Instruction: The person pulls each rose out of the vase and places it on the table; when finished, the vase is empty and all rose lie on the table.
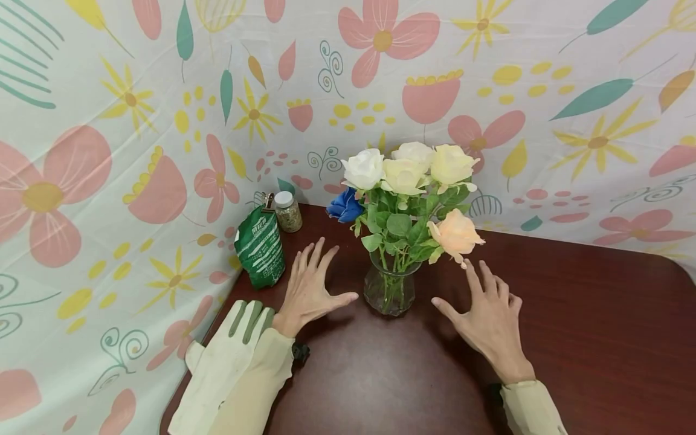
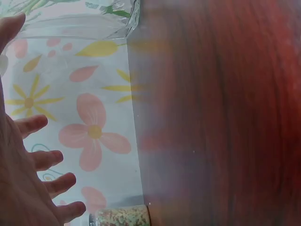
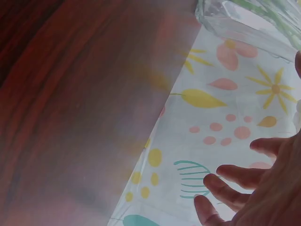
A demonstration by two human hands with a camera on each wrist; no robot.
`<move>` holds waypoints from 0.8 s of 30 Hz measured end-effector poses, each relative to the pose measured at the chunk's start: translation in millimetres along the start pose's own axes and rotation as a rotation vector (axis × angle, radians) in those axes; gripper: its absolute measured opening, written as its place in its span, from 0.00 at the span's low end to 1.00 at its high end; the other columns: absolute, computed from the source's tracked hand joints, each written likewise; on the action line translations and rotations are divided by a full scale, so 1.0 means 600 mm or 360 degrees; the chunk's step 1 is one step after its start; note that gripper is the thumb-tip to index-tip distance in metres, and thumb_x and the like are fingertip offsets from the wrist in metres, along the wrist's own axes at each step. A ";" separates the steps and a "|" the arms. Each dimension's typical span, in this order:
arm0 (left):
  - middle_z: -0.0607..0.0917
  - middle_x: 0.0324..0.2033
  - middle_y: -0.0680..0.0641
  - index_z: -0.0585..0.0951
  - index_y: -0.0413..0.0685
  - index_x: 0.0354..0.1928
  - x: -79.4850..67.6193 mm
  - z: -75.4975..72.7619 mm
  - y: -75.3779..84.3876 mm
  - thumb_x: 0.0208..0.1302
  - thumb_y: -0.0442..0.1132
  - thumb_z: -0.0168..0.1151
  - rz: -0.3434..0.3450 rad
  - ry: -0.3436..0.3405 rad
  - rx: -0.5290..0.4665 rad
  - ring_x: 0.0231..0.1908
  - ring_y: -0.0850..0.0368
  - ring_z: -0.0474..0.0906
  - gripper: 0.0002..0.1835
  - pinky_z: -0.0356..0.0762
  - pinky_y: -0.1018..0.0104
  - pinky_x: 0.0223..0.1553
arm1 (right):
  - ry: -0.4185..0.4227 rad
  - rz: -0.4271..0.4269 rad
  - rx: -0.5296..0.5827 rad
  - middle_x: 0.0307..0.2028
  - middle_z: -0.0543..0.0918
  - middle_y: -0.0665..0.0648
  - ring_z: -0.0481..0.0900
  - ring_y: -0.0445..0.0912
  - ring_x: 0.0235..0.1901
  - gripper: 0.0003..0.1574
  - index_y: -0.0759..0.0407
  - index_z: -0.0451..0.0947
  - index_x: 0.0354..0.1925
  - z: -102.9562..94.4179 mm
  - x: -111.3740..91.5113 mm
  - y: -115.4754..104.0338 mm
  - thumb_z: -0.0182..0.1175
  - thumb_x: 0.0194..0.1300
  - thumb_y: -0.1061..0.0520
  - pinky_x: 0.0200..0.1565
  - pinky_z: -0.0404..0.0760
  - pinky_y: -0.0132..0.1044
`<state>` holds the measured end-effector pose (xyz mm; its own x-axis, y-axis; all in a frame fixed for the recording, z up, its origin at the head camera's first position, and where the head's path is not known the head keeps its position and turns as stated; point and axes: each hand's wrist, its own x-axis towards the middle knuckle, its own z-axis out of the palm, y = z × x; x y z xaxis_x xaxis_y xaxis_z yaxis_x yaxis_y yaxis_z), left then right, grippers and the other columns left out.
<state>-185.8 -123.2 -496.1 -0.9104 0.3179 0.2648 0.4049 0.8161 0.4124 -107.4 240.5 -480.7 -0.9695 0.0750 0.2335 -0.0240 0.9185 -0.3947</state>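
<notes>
A clear glass vase [image 1: 389, 291] stands upright on the dark red-brown table, holding green-stemmed artificial roses. White and pale yellow roses [image 1: 405, 172] top the bunch, with a blue rose [image 1: 345, 205] on the left and a peach rose [image 1: 458, 234] leaning right. My left hand [image 1: 311, 291], fingers spread, is to the left of the vase and apart from it. To the right, my right hand [image 1: 489, 314] also has its fingers spread and holds nothing. Both wrist views show part of the glass vase [image 2: 84, 26] [image 3: 244, 26] at their top edges.
At the back left stand a green packet [image 1: 261, 248] with a clip on top and a small white-lidded jar [image 1: 289, 212] of granules. White gloves [image 1: 225, 350] with grey-green parts lie beside my left forearm. A flower-patterned cloth [image 1: 337, 78] hangs behind and left of the table.
</notes>
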 end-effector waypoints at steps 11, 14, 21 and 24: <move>0.67 0.84 0.49 0.67 0.63 0.84 -0.007 -0.006 0.010 0.57 0.70 0.77 -0.0140 -0.0010 -0.0399 0.78 0.42 0.68 0.55 0.75 0.31 0.75 | 0.0281 -0.0027 0.0284 0.67 0.78 0.74 0.71 0.71 0.62 0.53 0.61 0.72 0.77 -0.011 -0.005 -0.020 0.77 0.64 0.39 0.52 0.65 0.65; 0.71 0.82 0.51 0.68 0.63 0.83 -0.009 -0.006 0.015 0.57 0.68 0.79 -0.0175 -0.0004 -0.0522 0.78 0.45 0.69 0.53 0.75 0.33 0.76 | 0.0388 -0.0038 0.0454 0.61 0.83 0.72 0.75 0.67 0.58 0.45 0.63 0.78 0.71 -0.015 -0.006 -0.028 0.79 0.62 0.48 0.54 0.68 0.60; 0.79 0.74 0.43 0.73 0.54 0.79 -0.007 -0.004 0.027 0.58 0.72 0.77 -0.0125 0.0099 -0.0832 0.72 0.36 0.76 0.52 0.77 0.31 0.72 | 0.0615 -0.0061 0.0728 0.46 0.90 0.61 0.79 0.36 0.46 0.27 0.62 0.87 0.58 -0.023 -0.007 -0.054 0.80 0.61 0.61 0.44 0.72 0.23; 0.82 0.71 0.39 0.75 0.49 0.77 -0.004 -0.002 0.033 0.58 0.77 0.74 -0.0078 0.0149 -0.1016 0.69 0.30 0.77 0.54 0.79 0.31 0.72 | 0.0618 0.0004 0.0933 0.42 0.91 0.51 0.79 0.25 0.40 0.21 0.60 0.90 0.55 -0.028 -0.008 -0.067 0.78 0.63 0.64 0.38 0.74 0.14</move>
<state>-175.2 -108.2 -487.6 -0.9296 0.2207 0.2952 0.3600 0.3716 0.8557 -97.8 209.7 -450.8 -0.8151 0.3104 0.4892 -0.2553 0.5655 -0.7843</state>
